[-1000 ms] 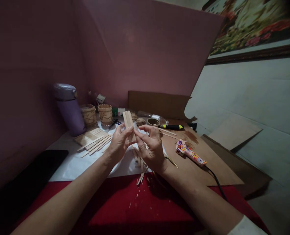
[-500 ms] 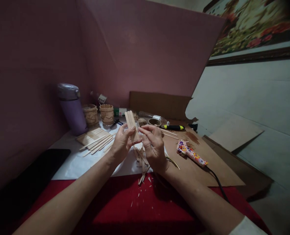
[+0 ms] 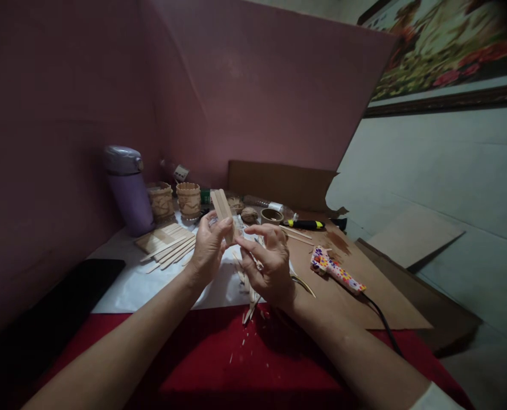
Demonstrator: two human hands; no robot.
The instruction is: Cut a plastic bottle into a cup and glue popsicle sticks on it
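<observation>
My left hand [image 3: 207,246] is wrapped round a clear plastic piece, mostly hidden, with flat wooden craft sticks [image 3: 223,209] side by side along it. The sticks stand nearly upright and lean left. My right hand [image 3: 269,259] is close on the right, fingers apart, and one fingertip reaches the lower end of the sticks. I see nothing held in it. Below the hands, loose craft sticks and broken bits [image 3: 250,310] lie at the edge of the white sheet [image 3: 125,290].
Fanned craft sticks [image 3: 172,245] lie left, before a purple flask [image 3: 129,193] and two stick-covered cups [image 3: 188,200]. On the right are a tape roll [image 3: 272,216], a black-and-yellow cutter [image 3: 307,225] and a flowered glue gun [image 3: 336,270] with a cord, on cardboard [image 3: 385,304].
The sticks in my left hand have moved slightly left and turned. My right hand's fingers have spread and its fingertip now lies at the sticks' lower end.
</observation>
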